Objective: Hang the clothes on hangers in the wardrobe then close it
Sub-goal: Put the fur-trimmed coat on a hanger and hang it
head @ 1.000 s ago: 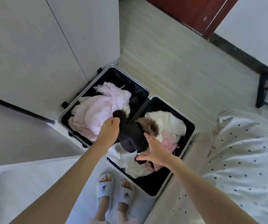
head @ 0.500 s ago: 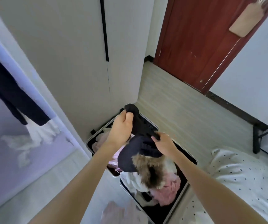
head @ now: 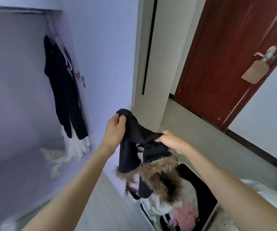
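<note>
Black fabric with a brown fur trim: one jacket (head: 139, 144), held up in the air over the open suitcase (head: 206, 194), clear of the clothes that remain inside.

Left hand (head: 115, 130): fingers curled round the upper edge of the jacket, the higher of the two grips.
Right hand (head: 172, 140): pinching a fold of the same garment, lower and to the right. Both hands are closed on cloth; neither is free.

Lie of the garment: stretched between the two grips along a slanting line, high at the left and lower at the right, with the bulk and the fur trim hanging straight down below the hands.

Wardrobe (head: 17, 80): open, up and to the left of the hands. Rail (head: 14, 10) near the top, blurred. One dark garment (head: 64, 90) already hangs there on a hanger (head: 62, 49), with something white beneath it.

Judgement: the left hand is the nearer to the rail, so the carry likely leads left and upward. No spare hanger can be made out; one hand probably has to let go to fetch it.
</note>
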A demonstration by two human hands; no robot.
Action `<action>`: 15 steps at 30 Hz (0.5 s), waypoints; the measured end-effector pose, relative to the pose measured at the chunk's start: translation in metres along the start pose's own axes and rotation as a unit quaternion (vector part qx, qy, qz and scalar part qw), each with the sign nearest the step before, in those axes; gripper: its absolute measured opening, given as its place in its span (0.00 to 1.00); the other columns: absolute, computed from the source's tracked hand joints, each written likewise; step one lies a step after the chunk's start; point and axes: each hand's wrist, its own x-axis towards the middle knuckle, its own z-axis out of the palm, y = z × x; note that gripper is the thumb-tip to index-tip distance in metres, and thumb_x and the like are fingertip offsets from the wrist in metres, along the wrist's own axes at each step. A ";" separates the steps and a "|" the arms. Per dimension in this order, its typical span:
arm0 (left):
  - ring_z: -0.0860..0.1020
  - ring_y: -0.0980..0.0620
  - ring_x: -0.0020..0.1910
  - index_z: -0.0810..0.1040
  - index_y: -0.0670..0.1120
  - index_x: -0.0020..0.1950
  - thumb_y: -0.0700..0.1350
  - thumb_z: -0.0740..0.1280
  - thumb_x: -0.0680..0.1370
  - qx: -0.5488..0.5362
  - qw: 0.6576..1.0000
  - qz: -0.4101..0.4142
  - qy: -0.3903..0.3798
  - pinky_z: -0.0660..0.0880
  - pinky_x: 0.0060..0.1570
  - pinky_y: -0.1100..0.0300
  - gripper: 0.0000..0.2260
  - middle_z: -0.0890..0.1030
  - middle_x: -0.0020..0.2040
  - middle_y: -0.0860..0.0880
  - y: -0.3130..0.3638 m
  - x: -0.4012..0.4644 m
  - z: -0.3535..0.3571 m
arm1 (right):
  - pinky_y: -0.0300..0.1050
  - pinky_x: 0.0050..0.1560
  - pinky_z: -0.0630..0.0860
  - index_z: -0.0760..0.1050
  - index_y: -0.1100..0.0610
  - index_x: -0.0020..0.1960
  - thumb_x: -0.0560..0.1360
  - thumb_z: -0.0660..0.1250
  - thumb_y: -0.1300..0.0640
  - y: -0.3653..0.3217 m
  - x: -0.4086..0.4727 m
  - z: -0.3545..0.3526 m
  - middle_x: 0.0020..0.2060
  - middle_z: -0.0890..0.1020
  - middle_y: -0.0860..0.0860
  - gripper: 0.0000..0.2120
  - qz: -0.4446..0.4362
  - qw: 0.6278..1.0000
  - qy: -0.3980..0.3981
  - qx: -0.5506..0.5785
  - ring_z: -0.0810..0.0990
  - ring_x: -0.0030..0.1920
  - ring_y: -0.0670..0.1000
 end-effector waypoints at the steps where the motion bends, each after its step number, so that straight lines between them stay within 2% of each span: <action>1: 0.65 0.53 0.35 0.65 0.44 0.35 0.42 0.53 0.80 0.001 1.000 -0.003 0.025 0.63 0.35 0.61 0.13 0.65 0.34 0.50 0.001 0.000 -0.019 | 0.44 0.43 0.71 0.73 0.62 0.57 0.75 0.63 0.59 -0.018 -0.005 0.012 0.49 0.80 0.56 0.12 -0.017 1.000 -0.022 0.003 0.78 0.49 0.55; 3: 0.67 0.52 0.36 0.66 0.45 0.35 0.42 0.54 0.80 -0.003 0.998 -0.018 0.061 0.64 0.36 0.60 0.13 0.67 0.35 0.50 0.001 0.000 -0.050 | 0.42 0.40 0.69 0.76 0.62 0.52 0.75 0.62 0.60 -0.051 -0.014 0.031 0.43 0.79 0.56 0.09 -0.048 0.997 -0.058 0.021 0.77 0.44 0.54; 6: 0.70 0.50 0.39 0.69 0.45 0.37 0.44 0.56 0.81 -0.039 0.993 -0.034 0.105 0.69 0.39 0.59 0.13 0.70 0.36 0.49 0.001 -0.003 -0.105 | 0.39 0.33 0.73 0.75 0.60 0.42 0.76 0.60 0.64 -0.110 -0.027 0.059 0.32 0.79 0.55 0.06 -0.080 0.991 -0.086 0.057 0.79 0.33 0.52; 9: 0.77 0.52 0.41 0.76 0.42 0.51 0.45 0.56 0.82 -0.070 0.989 -0.051 0.118 0.75 0.40 0.64 0.11 0.78 0.42 0.49 0.002 -0.012 -0.158 | 0.35 0.25 0.74 0.74 0.60 0.38 0.75 0.61 0.66 -0.165 -0.028 0.089 0.22 0.78 0.51 0.08 -0.104 0.979 -0.120 0.124 0.77 0.22 0.48; 11: 0.77 0.54 0.41 0.77 0.42 0.55 0.46 0.56 0.82 -0.052 0.988 -0.047 0.135 0.74 0.37 0.69 0.12 0.79 0.45 0.48 0.001 -0.020 -0.193 | 0.38 0.29 0.75 0.75 0.61 0.41 0.76 0.61 0.65 -0.199 -0.027 0.115 0.23 0.79 0.52 0.07 -0.111 0.966 -0.150 0.177 0.78 0.23 0.48; 12: 0.78 0.53 0.43 0.78 0.42 0.56 0.47 0.57 0.81 -0.039 0.989 -0.042 0.133 0.75 0.41 0.69 0.13 0.81 0.47 0.48 0.001 -0.024 -0.203 | 0.40 0.32 0.76 0.76 0.61 0.43 0.76 0.61 0.65 -0.210 -0.027 0.123 0.26 0.80 0.54 0.05 -0.112 0.960 -0.161 0.200 0.79 0.26 0.50; 14: 0.79 0.51 0.50 0.79 0.44 0.55 0.50 0.56 0.81 -0.026 0.989 -0.039 0.140 0.75 0.53 0.62 0.15 0.82 0.51 0.46 0.000 -0.031 -0.233 | 0.43 0.37 0.75 0.77 0.61 0.46 0.75 0.62 0.63 -0.237 -0.027 0.146 0.34 0.79 0.57 0.05 -0.112 0.944 -0.200 0.235 0.78 0.32 0.54; 15: 0.80 0.53 0.50 0.80 0.46 0.52 0.51 0.55 0.82 -0.031 0.988 -0.038 0.145 0.74 0.53 0.62 0.15 0.82 0.50 0.48 0.002 -0.036 -0.248 | 0.43 0.37 0.75 0.77 0.60 0.46 0.75 0.62 0.63 -0.251 -0.026 0.160 0.35 0.78 0.57 0.05 -0.109 0.938 -0.215 0.247 0.78 0.33 0.54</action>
